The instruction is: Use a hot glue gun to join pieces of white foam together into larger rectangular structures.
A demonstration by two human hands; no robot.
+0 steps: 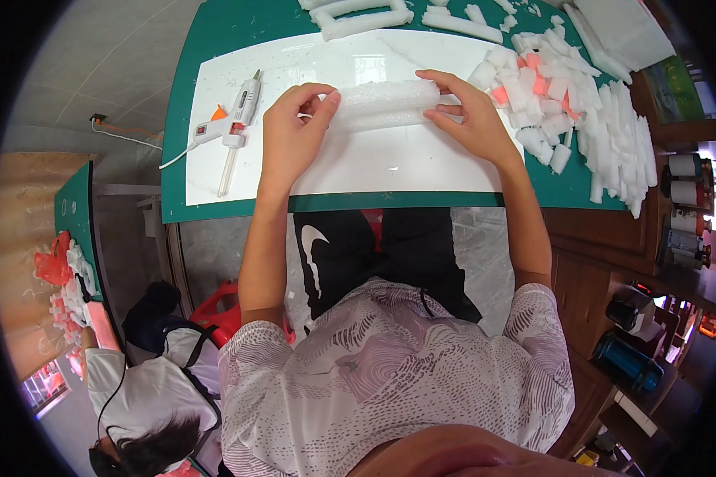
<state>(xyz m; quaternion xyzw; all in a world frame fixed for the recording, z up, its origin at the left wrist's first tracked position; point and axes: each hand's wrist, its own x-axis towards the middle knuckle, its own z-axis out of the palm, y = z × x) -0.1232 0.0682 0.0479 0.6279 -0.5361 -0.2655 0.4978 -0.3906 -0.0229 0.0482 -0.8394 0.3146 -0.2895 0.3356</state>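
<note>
Over a glossy white board [358, 171], my left hand [298, 127] and my right hand [471, 115] grip the two ends of a long white foam piece [390, 97]. Thumbs and fingers pinch it at either end. A second, lower band of white foam runs along its near side; whether the two are joined I cannot tell. To the left of my left hand lies a white hot glue gun [237, 119] with an orange trigger. Its nozzle points away from me and a translucent glue stick [227, 173] sticks out toward me.
White and pink foam offcuts [541, 83] are heaped at the right, beside long foam strips [616, 143]. A foam frame [362, 20] lies at the far edge of the green tabletop [181, 151]. At lower left, another person [147, 381] sits at another table.
</note>
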